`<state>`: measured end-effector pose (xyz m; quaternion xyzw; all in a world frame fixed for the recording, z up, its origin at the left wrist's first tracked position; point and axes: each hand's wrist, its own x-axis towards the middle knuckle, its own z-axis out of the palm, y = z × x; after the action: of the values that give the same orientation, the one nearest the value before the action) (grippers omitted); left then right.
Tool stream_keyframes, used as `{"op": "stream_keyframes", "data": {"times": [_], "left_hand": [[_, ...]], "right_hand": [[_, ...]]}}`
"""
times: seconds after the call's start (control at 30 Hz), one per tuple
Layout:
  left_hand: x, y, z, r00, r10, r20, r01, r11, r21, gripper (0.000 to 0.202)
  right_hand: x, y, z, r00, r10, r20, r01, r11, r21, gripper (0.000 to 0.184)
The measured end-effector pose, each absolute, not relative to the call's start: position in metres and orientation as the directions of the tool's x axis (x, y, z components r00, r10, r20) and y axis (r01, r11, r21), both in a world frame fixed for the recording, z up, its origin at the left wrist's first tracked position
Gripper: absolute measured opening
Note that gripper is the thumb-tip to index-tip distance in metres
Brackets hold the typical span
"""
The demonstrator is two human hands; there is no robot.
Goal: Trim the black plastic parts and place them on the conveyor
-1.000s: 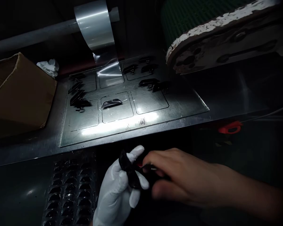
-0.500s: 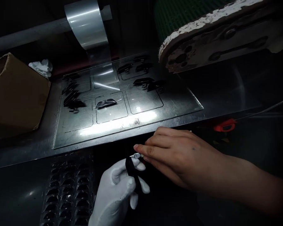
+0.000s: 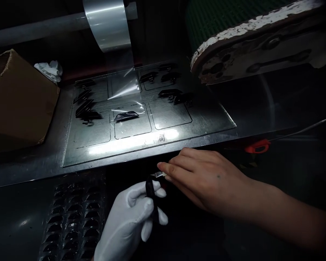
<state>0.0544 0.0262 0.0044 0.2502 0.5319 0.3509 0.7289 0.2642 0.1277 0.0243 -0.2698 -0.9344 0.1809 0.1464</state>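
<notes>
1. Left hand [image 3: 133, 214]: white glove, thumb and index pinching the black part [image 3: 150, 188]; the other fingers bent, slightly apart.
2. Black part: in the left hand, below the table's front edge. Long axis near upright in view, upper end pointing toward the table, lower end leaning slightly right; lower end lost in dark.
3. Right hand [image 3: 203, 181]: bare, fingers pressed together over a metal blade [image 3: 158, 174]; thumb hidden.
4. Blade: sticks out leftward past the fingertips, tip at the part's upper end; contact too small to tell.
5. Trapezoidal black piece [image 3: 126, 116]: on the clear sheet [image 3: 133, 131], long axis left-right, right end slightly higher in view.
6. Clear blister tray [image 3: 64, 221]: lower left, near left hand, rows of black pieces, long axes mostly crosswise.
7. Film roll [image 3: 107, 25]: behind, strip hanging down to the sheet.
8. Cardboard box [image 3: 24, 105]: left on table.
9. Red-handled tool [image 3: 258, 146]: right, thin shaft pointing right and up.
</notes>
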Motion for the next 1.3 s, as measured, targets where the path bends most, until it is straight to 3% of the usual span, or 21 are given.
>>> {"op": "stream_keyframes", "data": {"times": [0.1,0.23,0.37,0.63,0.83,1.13,1.3], "left_hand": [[0.051,0.023,0.001,0.163,0.8,-0.578,-0.385,0.591,0.709,0.048],[0.049,0.019,0.001,0.155,0.832,-0.533,-0.406,0.546,0.733,0.04],[0.05,0.018,0.003,0.12,0.86,-0.497,-0.394,0.5,0.771,0.039],[0.049,0.017,0.008,0.036,0.841,-0.54,-0.33,0.52,0.788,0.041],[0.048,0.018,0.009,0.07,0.841,-0.536,-0.307,0.53,0.791,0.042],[0.05,0.019,0.008,0.062,0.837,-0.544,-0.321,0.533,0.783,0.044],[0.047,0.017,0.003,0.097,0.844,-0.527,-0.409,0.516,0.752,0.042]], "right_hand": [[0.264,0.124,0.029,-0.762,0.624,0.176,0.443,0.699,-0.561,0.024],[0.259,0.12,0.04,-0.766,0.643,-0.006,0.486,0.572,-0.661,0.023],[0.25,0.118,0.047,-0.78,0.611,-0.136,0.537,0.542,-0.646,0.022],[0.244,0.118,0.048,-0.802,0.562,-0.201,0.561,0.594,-0.577,0.026],[0.249,0.12,0.051,-0.798,0.589,-0.129,0.54,0.602,-0.589,0.028],[0.247,0.116,0.049,-0.813,0.555,-0.174,0.551,0.641,-0.535,0.025],[0.25,0.117,0.052,-0.829,0.539,-0.149,0.509,0.617,-0.6,0.022]]}}
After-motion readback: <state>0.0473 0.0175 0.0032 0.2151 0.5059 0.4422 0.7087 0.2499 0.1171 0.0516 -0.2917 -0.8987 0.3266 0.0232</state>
